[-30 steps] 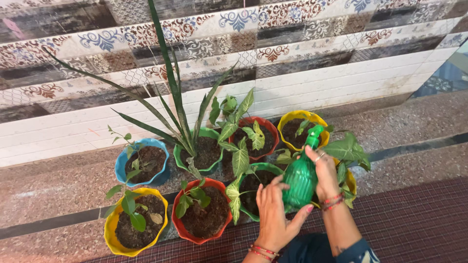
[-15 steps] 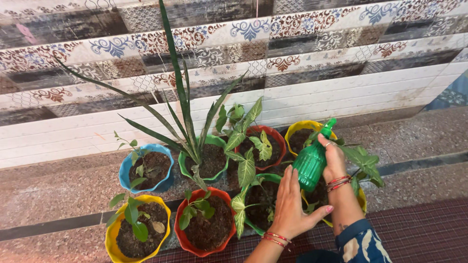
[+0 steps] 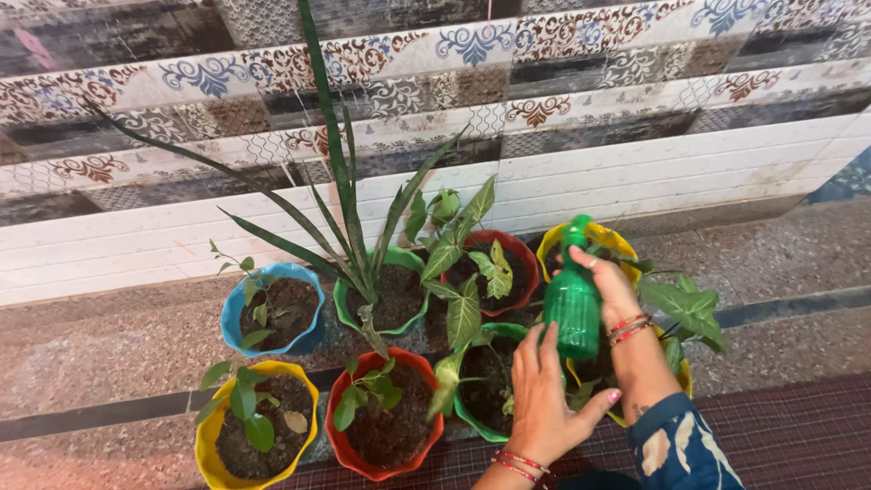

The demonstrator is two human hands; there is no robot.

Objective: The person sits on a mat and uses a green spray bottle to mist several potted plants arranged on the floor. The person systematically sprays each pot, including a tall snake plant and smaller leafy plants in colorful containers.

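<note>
Spray bottle [image 3: 571, 308], green, held upright at centre-right of frame, w/ right hand [image 3: 610, 289] wrapped round neck and trigger, above the green pot [image 3: 472, 419] and yellow pot [image 3: 617, 243]. Left hand [image 3: 544, 399] open, fingers spread, touching bottle's lower body from below-left, not gripping. Other pots, red [image 3: 340, 436], blue [image 3: 234, 313], yellow [image 3: 207, 445], sit lower left on speckled floor [image 3: 109, 363].

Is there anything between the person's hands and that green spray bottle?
Nothing visible. The right hand already grips the green spray bottle at its neck, a finger by the trigger. The left hand hovers open just below the bottle's base, over the green pot, with only a small bare gap between them.
</note>
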